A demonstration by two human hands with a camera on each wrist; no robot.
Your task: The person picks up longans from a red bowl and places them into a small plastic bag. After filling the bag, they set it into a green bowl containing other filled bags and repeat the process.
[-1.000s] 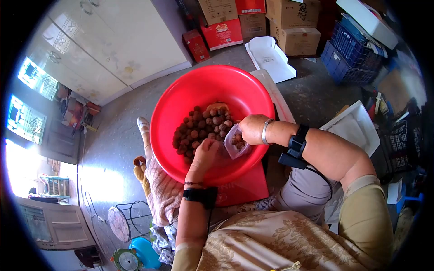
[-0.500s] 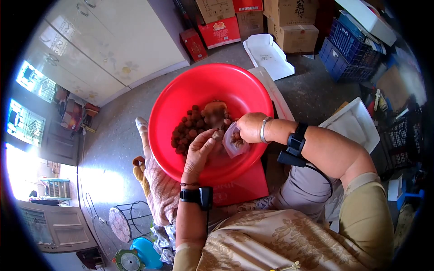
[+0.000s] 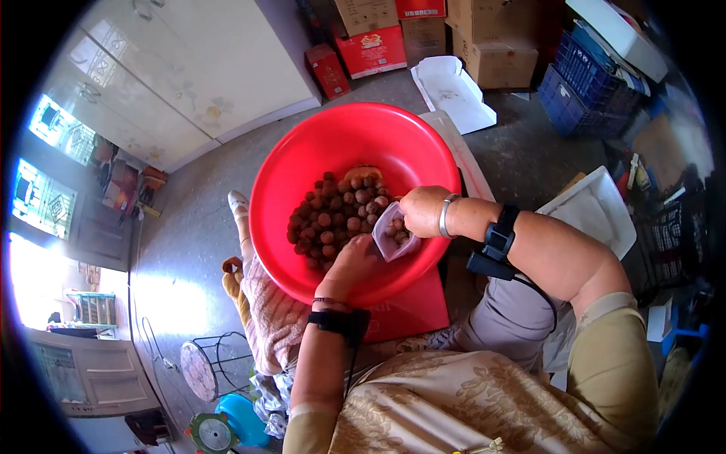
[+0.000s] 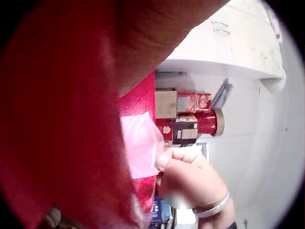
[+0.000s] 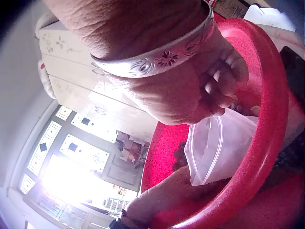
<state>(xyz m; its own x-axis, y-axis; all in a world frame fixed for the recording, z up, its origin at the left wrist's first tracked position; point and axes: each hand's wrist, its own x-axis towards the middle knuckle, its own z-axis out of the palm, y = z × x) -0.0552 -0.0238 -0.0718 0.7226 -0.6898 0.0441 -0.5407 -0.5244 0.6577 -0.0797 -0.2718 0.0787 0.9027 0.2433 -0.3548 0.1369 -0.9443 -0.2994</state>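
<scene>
A red basin holds a pile of round brown balls. The right hand pinches the rim of a clear plastic bag over the basin's right side, with several balls inside; its curled fingers show on the bag in the right wrist view. Back upward, the left hand is down in the basin at the near edge of the pile, just left of the bag. Its fingertips are hidden in every view. The left wrist view shows the right hand at the bag.
Under the basin is a red box. A white tray lies behind it, another to the right. Cardboard boxes and blue crates stand at the back. A round-topped stool is at the lower left.
Half a second ago the left hand held a brown ball between thumb and fingers beside the bag; now it is turned back upward and its fingers are out of sight. The right hand stays at the bag.
</scene>
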